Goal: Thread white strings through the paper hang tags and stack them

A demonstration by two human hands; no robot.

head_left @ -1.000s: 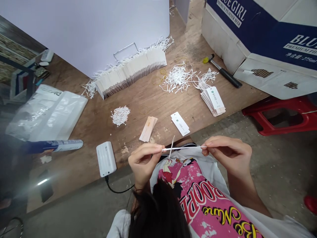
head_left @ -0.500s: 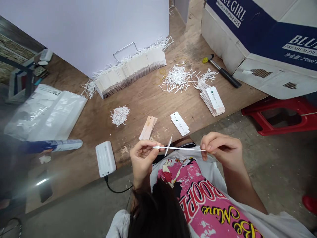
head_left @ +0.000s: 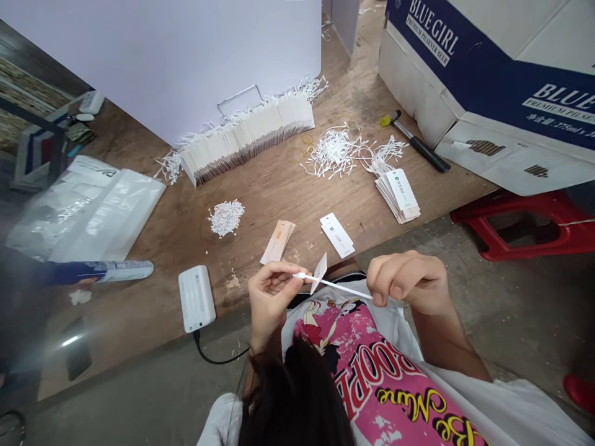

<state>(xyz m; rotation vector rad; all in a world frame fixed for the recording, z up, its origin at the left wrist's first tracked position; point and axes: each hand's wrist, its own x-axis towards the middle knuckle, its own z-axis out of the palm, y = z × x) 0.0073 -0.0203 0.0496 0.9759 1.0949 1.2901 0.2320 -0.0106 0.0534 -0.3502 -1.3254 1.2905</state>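
Between my hands a white hang tag string (head_left: pixel 346 288) is stretched, with a small paper tag (head_left: pixel 319 273) threaded on it near the left end. My left hand (head_left: pixel 272 297) pinches the string's white plastic end. Curled fingers of my right hand (head_left: pixel 409 282) grip the other end, a bit lower. Just past my hands on the table lie a small stack of brownish tags (head_left: pixel 277 241) and a few white printed tags (head_left: pixel 337 235). Farther right is a bundle of strung tags (head_left: pixel 398 195), beside a pile of loose white strings (head_left: pixel 334 152).
A long row of strung tags (head_left: pixel 248 139) stands against a white panel (head_left: pixel 209 56). Small white bits (head_left: pixel 226 218), a power bank (head_left: pixel 198 298), a plastic bag (head_left: pixel 93 214) and a hammer (head_left: pixel 418 144) lie on the table (head_left: pixel 186 217). A beer carton (head_left: pixel 483 80) and red stool (head_left: pixel 525 226) are right.
My right hand has moved slightly left and down, so the string now slopes down to the right. The threaded tag has turned to show more of its face.
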